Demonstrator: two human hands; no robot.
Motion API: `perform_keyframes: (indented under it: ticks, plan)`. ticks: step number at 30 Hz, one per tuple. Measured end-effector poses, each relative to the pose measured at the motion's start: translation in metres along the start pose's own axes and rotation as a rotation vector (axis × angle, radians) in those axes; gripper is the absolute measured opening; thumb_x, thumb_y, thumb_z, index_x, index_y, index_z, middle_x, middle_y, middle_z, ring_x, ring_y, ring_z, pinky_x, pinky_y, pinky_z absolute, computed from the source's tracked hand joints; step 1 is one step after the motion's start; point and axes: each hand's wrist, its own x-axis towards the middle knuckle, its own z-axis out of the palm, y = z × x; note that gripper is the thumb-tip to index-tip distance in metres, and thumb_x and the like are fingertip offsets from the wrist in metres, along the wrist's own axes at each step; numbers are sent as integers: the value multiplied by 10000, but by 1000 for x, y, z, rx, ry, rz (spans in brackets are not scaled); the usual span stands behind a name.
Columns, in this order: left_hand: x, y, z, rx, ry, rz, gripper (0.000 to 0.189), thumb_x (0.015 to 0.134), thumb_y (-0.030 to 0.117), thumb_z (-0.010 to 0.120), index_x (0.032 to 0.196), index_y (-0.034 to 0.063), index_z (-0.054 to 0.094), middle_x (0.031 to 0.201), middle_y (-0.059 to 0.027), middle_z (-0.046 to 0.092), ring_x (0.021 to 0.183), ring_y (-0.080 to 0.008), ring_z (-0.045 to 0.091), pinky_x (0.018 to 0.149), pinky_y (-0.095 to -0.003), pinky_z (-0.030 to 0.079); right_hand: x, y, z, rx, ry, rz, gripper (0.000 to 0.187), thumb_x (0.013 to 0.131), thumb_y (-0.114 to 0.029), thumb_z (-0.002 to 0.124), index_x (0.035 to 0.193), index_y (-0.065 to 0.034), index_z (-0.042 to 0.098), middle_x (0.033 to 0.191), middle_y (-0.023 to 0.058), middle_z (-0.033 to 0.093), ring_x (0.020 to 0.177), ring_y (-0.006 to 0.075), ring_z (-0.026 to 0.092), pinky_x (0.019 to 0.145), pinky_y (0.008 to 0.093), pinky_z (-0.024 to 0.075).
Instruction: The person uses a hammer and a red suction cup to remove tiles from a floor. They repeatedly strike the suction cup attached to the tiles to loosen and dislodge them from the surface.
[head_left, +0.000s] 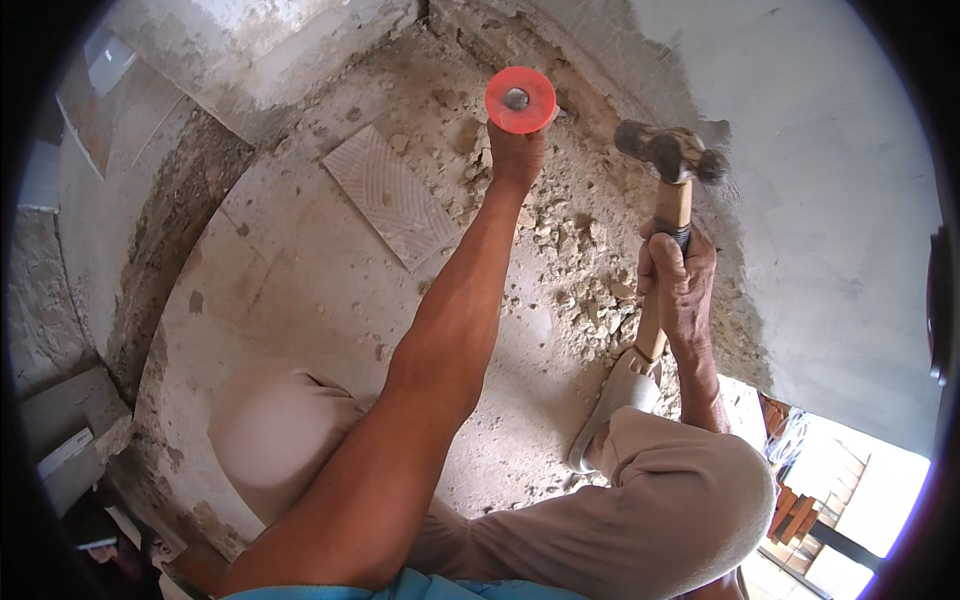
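My left hand (517, 154) is wrapped around a chisel, just beneath its round red hand guard (540, 94). The chisel's round steel striking end (516, 99) shows in the guard's centre; its blade is hidden below. A ball-peen hammer (673, 154) is in my right hand (684, 281), gripped on its wooden handle near a dark taped band. Its head is raised to the right of the chisel, apart from it and slightly blurred. Broken rubble (592, 300) lies on the floor between my two arms.
A ridged tile piece (390, 195) lies left of the chisel. The plastered wall (810, 187) rises at right, its base rough and chipped. A low curved ledge (180, 255) borders the floor at left. My shod foot (626, 394) is beside the rubble. Bricks (793, 516) stand at lower right.
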Motion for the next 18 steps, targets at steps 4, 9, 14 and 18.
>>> perform_keyframes:
  ticks: [4, 9, 14, 18]
  plan:
    - [10, -9, -7, 177, -138, 146, 166, 874, 87, 720, 1009, 44, 632, 946, -34, 663, 854, -143, 633, 777, -303, 500, 12, -14, 4, -249, -7, -185, 607, 919, -616, 578, 1004, -16, 614, 590, 9, 516, 517, 98, 525, 495, 343, 431]
    - [18, -4, -3, 304, -96, 266, 153, 841, 57, 711, 979, 28, 651, 853, -78, 676, 755, -225, 654, 678, -334, 504, 32, -64, 19, -456, 34, -544, 541, 965, -553, 542, 1013, -18, 604, 555, 24, 564, 510, 142, 617, 459, 346, 487]
    - [7, 6, 7, 159, -229, -174, 406, 868, 73, 702, 1247, 33, 559, 1167, -72, 640, 1027, -136, 637, 831, -285, 536, 82, -49, 22, -948, -94, -520, 299, 909, -234, 651, 1038, 30, 594, 646, 145, 664, 605, 273, 695, 557, 432, 541]
    - [11, 9, 7, 237, -204, -41, 405, 835, 103, 752, 1190, 5, 586, 1089, -92, 667, 977, -151, 655, 794, -327, 534, 89, -67, 25, -770, -92, -380, 323, 905, -244, 652, 1097, 13, 617, 712, 174, 679, 650, 309, 698, 606, 440, 546]
